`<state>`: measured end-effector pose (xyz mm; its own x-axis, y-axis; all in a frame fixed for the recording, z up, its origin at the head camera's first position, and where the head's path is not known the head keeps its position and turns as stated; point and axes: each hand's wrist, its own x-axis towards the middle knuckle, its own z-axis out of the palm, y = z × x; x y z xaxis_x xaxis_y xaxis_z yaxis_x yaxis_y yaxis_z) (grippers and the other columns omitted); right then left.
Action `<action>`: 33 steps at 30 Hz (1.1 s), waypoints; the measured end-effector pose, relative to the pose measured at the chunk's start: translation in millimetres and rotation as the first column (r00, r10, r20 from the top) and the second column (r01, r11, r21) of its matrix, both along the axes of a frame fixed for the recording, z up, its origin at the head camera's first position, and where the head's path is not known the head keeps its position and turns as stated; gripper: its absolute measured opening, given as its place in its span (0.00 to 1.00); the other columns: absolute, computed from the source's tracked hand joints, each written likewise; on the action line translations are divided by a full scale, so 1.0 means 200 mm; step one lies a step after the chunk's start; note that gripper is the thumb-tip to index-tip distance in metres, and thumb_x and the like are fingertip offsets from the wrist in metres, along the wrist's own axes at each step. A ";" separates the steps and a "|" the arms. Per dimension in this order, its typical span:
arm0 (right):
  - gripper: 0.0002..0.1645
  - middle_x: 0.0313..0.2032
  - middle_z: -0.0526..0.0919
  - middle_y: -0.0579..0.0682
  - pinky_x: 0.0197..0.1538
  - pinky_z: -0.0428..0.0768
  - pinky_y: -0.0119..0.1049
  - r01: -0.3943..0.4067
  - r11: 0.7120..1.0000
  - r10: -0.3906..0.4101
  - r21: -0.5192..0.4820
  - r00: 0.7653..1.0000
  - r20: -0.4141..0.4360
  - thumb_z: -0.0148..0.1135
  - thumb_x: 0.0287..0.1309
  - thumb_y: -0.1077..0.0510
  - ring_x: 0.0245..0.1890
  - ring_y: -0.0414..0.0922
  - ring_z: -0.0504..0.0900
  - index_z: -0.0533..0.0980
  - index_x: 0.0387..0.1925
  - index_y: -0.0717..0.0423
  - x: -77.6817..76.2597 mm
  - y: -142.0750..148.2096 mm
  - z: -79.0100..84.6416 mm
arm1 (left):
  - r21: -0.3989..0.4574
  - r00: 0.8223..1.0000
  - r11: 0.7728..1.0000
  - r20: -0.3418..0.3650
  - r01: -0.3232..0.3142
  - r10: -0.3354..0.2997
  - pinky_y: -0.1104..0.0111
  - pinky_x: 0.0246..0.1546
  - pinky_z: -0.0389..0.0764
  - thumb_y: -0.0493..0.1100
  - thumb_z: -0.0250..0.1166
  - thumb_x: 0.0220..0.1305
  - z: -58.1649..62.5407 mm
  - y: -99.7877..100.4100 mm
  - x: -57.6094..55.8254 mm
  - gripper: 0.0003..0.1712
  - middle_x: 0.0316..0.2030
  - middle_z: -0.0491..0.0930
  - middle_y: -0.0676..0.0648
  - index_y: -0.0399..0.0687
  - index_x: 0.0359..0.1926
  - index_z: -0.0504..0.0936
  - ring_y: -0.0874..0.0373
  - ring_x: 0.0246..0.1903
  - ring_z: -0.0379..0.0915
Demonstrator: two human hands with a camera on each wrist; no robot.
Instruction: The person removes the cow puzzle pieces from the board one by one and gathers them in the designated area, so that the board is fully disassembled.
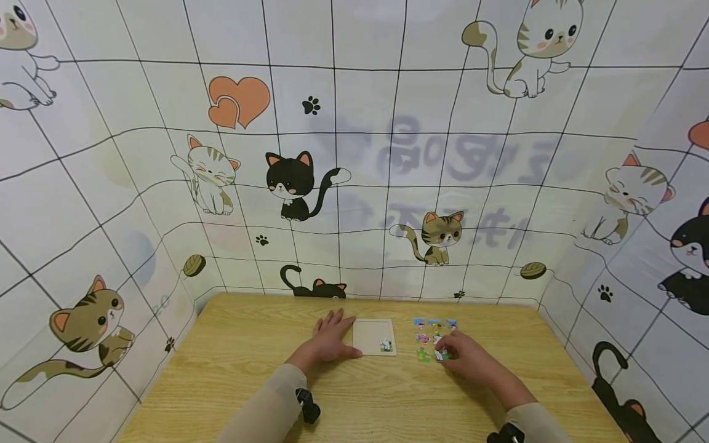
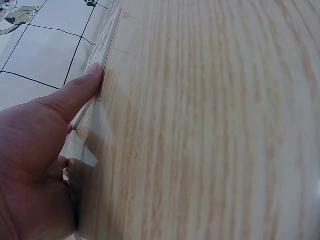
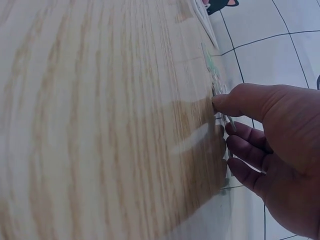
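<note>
A pale square puzzle board [image 1: 368, 337] lies on the table, with one printed puzzle piece [image 1: 386, 345] in its lower right corner. My left hand [image 1: 332, 338] rests at the board's left side, fingers spread, thumb along its lower left corner. In the left wrist view the thumb [image 2: 80, 92] touches the board's edge. To the right of the board, several loose puzzle pieces [image 1: 423, 338] lie in rows. My right hand [image 1: 468, 357] pinches a white-and-green puzzle piece [image 1: 440, 355] at the lower right of these rows, between thumb and finger. The fingers partly cover it.
The light wood table [image 1: 354, 400] meets a cloth wall [image 1: 354, 246] printed with cats and grid lines at its back edge. Similar cloth hangs on both sides. A dark wrist device [image 1: 308, 406] sits on the left sleeve.
</note>
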<state>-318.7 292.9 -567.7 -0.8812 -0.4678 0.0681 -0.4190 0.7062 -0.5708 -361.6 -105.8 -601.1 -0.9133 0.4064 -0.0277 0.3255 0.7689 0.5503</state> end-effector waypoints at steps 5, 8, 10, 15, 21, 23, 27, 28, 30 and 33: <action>0.11 0.38 0.73 0.50 0.38 0.73 0.35 0.001 1.000 -0.001 -0.014 1.000 0.020 0.71 0.61 0.61 0.37 0.45 0.72 0.81 0.44 0.51 0.01 0.00 0.01 | -0.007 1.000 1.000 0.008 -0.003 0.003 0.38 0.72 0.32 0.72 0.71 0.53 0.00 0.00 0.00 0.59 0.81 0.42 0.41 0.57 0.79 0.58 0.39 0.79 0.30; 0.11 0.39 0.73 0.50 0.39 0.74 0.35 0.001 1.000 -0.001 -0.012 1.000 0.031 0.71 0.61 0.62 0.38 0.45 0.73 0.81 0.45 0.51 0.01 0.00 0.01 | 0.003 1.000 1.000 0.003 0.004 -0.004 0.38 0.72 0.32 0.71 0.71 0.54 0.02 0.00 0.01 0.59 0.80 0.42 0.39 0.55 0.79 0.59 0.37 0.79 0.30; 0.12 0.39 0.73 0.50 0.40 0.75 0.36 0.003 1.000 -0.003 -0.010 0.999 0.035 0.71 0.60 0.62 0.39 0.46 0.74 0.81 0.45 0.51 0.00 0.00 0.01 | 0.012 1.000 1.000 0.002 0.009 -0.009 0.38 0.72 0.32 0.71 0.72 0.54 0.04 0.00 0.02 0.58 0.80 0.43 0.37 0.54 0.79 0.59 0.36 0.78 0.31; 0.12 0.40 0.75 0.50 0.42 0.77 0.38 -0.001 1.000 0.002 -0.020 1.000 0.031 0.72 0.59 0.62 0.40 0.46 0.75 0.81 0.45 0.52 0.00 0.00 0.01 | 0.009 1.000 1.000 -0.004 0.009 -0.009 0.38 0.72 0.32 0.71 0.71 0.55 0.04 0.00 0.03 0.58 0.80 0.43 0.37 0.53 0.79 0.59 0.36 0.78 0.31; 0.14 0.42 0.76 0.50 0.43 0.78 0.39 0.026 0.999 -0.024 -0.037 0.999 0.045 0.72 0.59 0.62 0.43 0.48 0.77 0.81 0.46 0.54 0.01 -0.01 0.03 | 0.004 1.000 1.000 0.003 0.009 -0.009 0.38 0.72 0.32 0.71 0.71 0.54 0.03 0.00 0.02 0.59 0.80 0.42 0.38 0.55 0.79 0.59 0.36 0.78 0.30; 0.14 0.43 0.77 0.50 0.44 0.79 0.39 0.032 0.998 -0.030 -0.050 0.998 0.055 0.71 0.61 0.62 0.44 0.49 0.77 0.80 0.48 0.55 0.02 -0.02 0.04 | 0.001 1.000 1.000 0.007 0.009 -0.009 0.38 0.72 0.32 0.71 0.71 0.54 0.03 0.00 0.02 0.59 0.80 0.42 0.38 0.55 0.80 0.58 0.37 0.78 0.30; 0.14 0.46 0.79 0.52 0.44 0.79 0.40 0.016 0.997 -0.014 -0.075 1.000 0.025 0.68 0.63 0.63 0.45 0.51 0.78 0.80 0.50 0.58 0.02 -0.04 0.06 | -0.002 1.000 1.000 0.002 0.010 -0.010 0.38 0.72 0.32 0.71 0.71 0.55 0.02 0.00 0.01 0.58 0.80 0.42 0.38 0.56 0.80 0.58 0.37 0.78 0.30; 0.14 0.46 0.80 0.52 0.44 0.79 0.40 0.010 0.997 -0.009 -0.076 1.000 0.013 0.68 0.63 0.63 0.45 0.51 0.78 0.80 0.50 0.58 0.02 -0.04 0.06 | 0.009 1.000 1.000 0.001 0.011 -0.011 0.38 0.72 0.32 0.71 0.71 0.54 0.03 0.00 0.02 0.58 0.80 0.43 0.38 0.55 0.79 0.59 0.36 0.78 0.31; 0.14 0.46 0.80 0.51 0.43 0.79 0.39 -0.001 0.997 -0.001 -0.077 1.000 -0.017 0.68 0.63 0.63 0.44 0.49 0.78 0.80 0.50 0.57 0.01 -0.06 0.06 | 0.010 1.000 1.000 0.005 0.012 -0.012 0.38 0.72 0.32 0.71 0.71 0.54 0.03 0.00 0.02 0.58 0.80 0.43 0.38 0.55 0.79 0.59 0.36 0.78 0.31; 0.13 0.44 0.81 0.50 0.43 0.79 0.38 -0.012 0.997 0.008 -0.071 0.998 -0.056 0.68 0.62 0.63 0.42 0.46 0.78 0.82 0.49 0.55 0.00 -0.10 0.05 | 0.006 1.000 1.000 0.008 0.012 -0.012 0.38 0.72 0.31 0.72 0.71 0.54 0.03 0.00 0.02 0.59 0.80 0.42 0.38 0.56 0.79 0.59 0.37 0.79 0.30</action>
